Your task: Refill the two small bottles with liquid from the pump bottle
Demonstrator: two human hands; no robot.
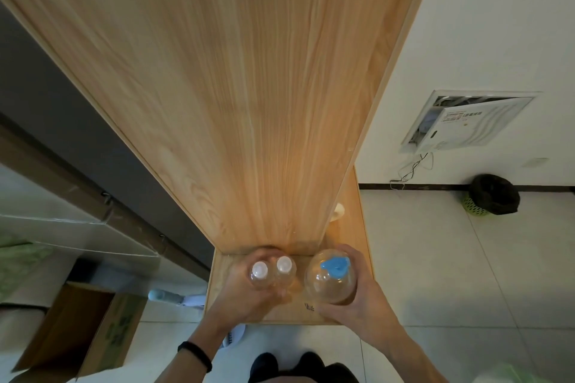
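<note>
Two small clear bottles with white caps, one on the left [259, 271] and one on the right [285, 266], stand side by side on a small wooden shelf [289, 312]. My left hand [245, 292] wraps around both of them. Just to their right stands the larger clear pump bottle [329, 284] with a blue pump head. My right hand [357, 295] grips its body from the right side. All three bottles are upright and look close to empty.
A tall wooden panel [233, 87] rises right behind the shelf. A cardboard box [77, 326] sits on the floor at the left. A black-lined bin [493, 194] and an open wall panel [466, 121] are at the right. My shoes [289, 364] show below.
</note>
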